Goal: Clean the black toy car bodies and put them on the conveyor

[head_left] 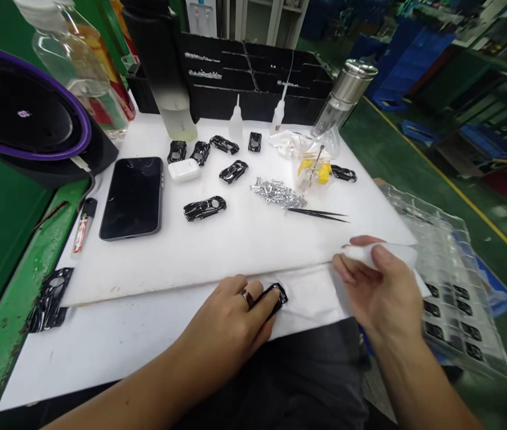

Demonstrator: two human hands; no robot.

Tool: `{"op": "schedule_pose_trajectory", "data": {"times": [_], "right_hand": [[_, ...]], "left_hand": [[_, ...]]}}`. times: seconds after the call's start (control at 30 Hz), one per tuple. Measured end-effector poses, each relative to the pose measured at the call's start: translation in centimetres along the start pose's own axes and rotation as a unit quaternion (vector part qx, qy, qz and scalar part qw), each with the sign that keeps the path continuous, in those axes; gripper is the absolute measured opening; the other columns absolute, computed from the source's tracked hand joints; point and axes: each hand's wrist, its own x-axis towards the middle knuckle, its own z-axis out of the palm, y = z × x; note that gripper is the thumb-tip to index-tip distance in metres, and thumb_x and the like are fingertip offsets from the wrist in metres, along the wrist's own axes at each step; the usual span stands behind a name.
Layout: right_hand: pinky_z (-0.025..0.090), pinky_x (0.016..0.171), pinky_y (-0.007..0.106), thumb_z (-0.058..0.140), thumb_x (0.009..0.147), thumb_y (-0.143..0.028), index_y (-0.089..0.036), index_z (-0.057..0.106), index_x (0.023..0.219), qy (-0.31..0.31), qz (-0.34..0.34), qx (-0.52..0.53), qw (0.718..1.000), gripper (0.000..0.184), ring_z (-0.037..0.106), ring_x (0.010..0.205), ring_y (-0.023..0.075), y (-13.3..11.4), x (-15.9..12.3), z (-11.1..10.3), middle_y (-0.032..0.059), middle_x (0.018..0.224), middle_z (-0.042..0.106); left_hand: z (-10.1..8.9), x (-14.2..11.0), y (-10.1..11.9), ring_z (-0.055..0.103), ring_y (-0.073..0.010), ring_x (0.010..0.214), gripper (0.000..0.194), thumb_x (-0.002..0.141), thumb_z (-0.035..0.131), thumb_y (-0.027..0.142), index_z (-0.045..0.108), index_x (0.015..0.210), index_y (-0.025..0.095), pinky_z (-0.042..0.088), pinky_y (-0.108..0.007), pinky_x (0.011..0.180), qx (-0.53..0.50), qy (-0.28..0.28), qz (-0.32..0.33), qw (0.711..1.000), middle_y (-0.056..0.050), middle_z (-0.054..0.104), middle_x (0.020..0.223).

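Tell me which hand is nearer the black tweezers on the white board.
Right. The right hand, gripping a white cloth, is just below and to the right of the black tweezers. The left hand, on a black car-shaped piece, is farther off, below and to the left.

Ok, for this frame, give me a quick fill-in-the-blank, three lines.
The hand wearing a ring is the person's ____ one, and it holds a small black car-shaped shell.
The other hand holds a white cloth, near the clear plastic tray on the person's ____ side.
The smartphone lies screen ____ on the white board.
Missing words: left, right, up.
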Motion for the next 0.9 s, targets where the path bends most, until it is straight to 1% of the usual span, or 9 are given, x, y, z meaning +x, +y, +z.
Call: {"op": "schedule_pose_trajectory", "data": {"times": [0.07, 0.13, 0.2, 0.33, 0.4, 0.53, 0.7, 0.83, 0.9], "right_hand": [[0.036, 0.042, 0.025, 0.069, 0.085, -0.05, -0.021, 0.071, 0.07, 0.026, -0.008, 0.001, 1.0, 0.032, 0.039, 0.043, 0.0098, 0.7, -1.1, 0.6, -0.0026, 0.051, 0.047], [0.038, 0.038, 0.025, 0.065, 0.087, -0.06, -0.021, 0.07, 0.068, 0.034, -0.008, -0.03, 0.999, 0.043, 0.047, 0.042, 0.0124, 1.2, -1.8, 0.9, 0.0004, 0.052, 0.054], [0.038, 0.034, 0.025, 0.064, 0.086, -0.065, -0.021, 0.07, 0.067, 0.038, 0.001, -0.064, 0.997, 0.048, 0.052, 0.039, 0.0141, 1.4, -2.2, 1.1, 0.0015, 0.052, 0.058], [0.043, 0.035, 0.024, 0.066, 0.088, -0.057, -0.021, 0.071, 0.066, 0.036, 0.019, -0.102, 0.994, 0.043, 0.055, 0.04, 0.0136, 1.3, -2.5, 1.3, 0.0015, 0.053, 0.061], [0.041, 0.033, 0.024, 0.067, 0.087, -0.055, -0.021, 0.071, 0.065, 0.042, 0.01, -0.119, 0.992, 0.041, 0.055, 0.04, 0.0139, 1.3, -2.5, 1.4, 0.0019, 0.052, 0.061], [0.035, 0.029, 0.023, 0.066, 0.088, -0.057, -0.024, 0.07, 0.062, 0.06, 0.001, -0.145, 0.988, 0.042, 0.053, 0.037, 0.0142, 1.3, -2.4, 1.8, 0.0016, 0.049, 0.059], [0.037, 0.03, 0.022, 0.069, 0.086, -0.057, -0.024, 0.071, 0.061, 0.056, 0.019, -0.159, 0.986, 0.041, 0.054, 0.039, 0.0132, 1.1, -2.4, 2.1, 0.0008, 0.049, 0.059], [0.039, 0.031, 0.021, 0.069, 0.086, -0.058, -0.023, 0.071, 0.062, 0.049, 0.019, -0.162, 0.985, 0.043, 0.053, 0.037, 0.012, 0.9, -2.4, 2.1, 0.0, 0.048, 0.058], [0.037, 0.03, 0.021, 0.068, 0.087, -0.059, -0.023, 0.071, 0.062, 0.047, 0.02, -0.168, 0.984, 0.043, 0.053, 0.036, 0.0123, 1.0, -2.4, 2.1, -0.0004, 0.047, 0.057]], "left_hand": [[0.0, 0.0, 0.0, 0.058, -0.0223, 0.086, 0.031, 0.1, 0.055, 0.02, 0.06, 0.129, 0.013, 0.056, -0.04, 0.074, 0.0, 0.002, 0.002, 1.0, -0.008, 0.064, 0.097], [0.0, 0.0, 0.0, 0.058, -0.0217, 0.085, 0.031, 0.1, 0.056, 0.02, 0.061, 0.129, 0.013, 0.057, -0.039, 0.073, 0.001, 0.002, 0.002, 1.0, -0.008, 0.064, 0.096], [0.0, 0.0, 0.0, 0.057, -0.021, 0.084, 0.031, 0.099, 0.057, 0.02, 0.061, 0.129, 0.012, 0.057, -0.038, 0.072, 0.001, 0.001, 0.001, 1.0, -0.008, 0.064, 0.095], [-0.1, 0.0, 0.0, 0.056, -0.0206, 0.083, 0.033, 0.098, 0.059, 0.019, 0.061, 0.13, 0.011, 0.057, -0.038, 0.072, 0.001, 0.0, -0.002, 1.0, -0.008, 0.064, 0.094], [-0.2, -0.1, 0.0, 0.055, -0.0208, 0.083, 0.036, 0.097, 0.061, 0.018, 0.06, 0.132, 0.01, 0.057, -0.038, 0.072, -0.002, 0.0, -0.002, 1.0, -0.008, 0.064, 0.095], [-0.1, -0.2, 0.1, 0.054, -0.0207, 0.083, 0.039, 0.096, 0.063, 0.017, 0.059, 0.134, 0.009, 0.057, -0.039, 0.07, -0.005, -0.006, -0.003, 1.0, -0.009, 0.064, 0.097], [-0.1, -0.1, 0.1, 0.054, -0.0201, 0.083, 0.039, 0.096, 0.062, 0.016, 0.059, 0.134, 0.009, 0.056, -0.038, 0.069, -0.013, -0.008, -0.003, 1.0, -0.008, 0.064, 0.097], [-0.2, -0.2, 0.1, 0.054, -0.0204, 0.085, 0.041, 0.097, 0.062, 0.016, 0.058, 0.137, 0.009, 0.056, -0.037, 0.069, -0.015, -0.013, -0.006, 1.0, -0.009, 0.064, 0.098], [-0.2, -0.3, 0.1, 0.054, -0.0201, 0.086, 0.041, 0.096, 0.063, 0.015, 0.058, 0.137, 0.009, 0.056, -0.037, 0.07, -0.016, -0.013, -0.007, 1.0, -0.009, 0.064, 0.099]]}}
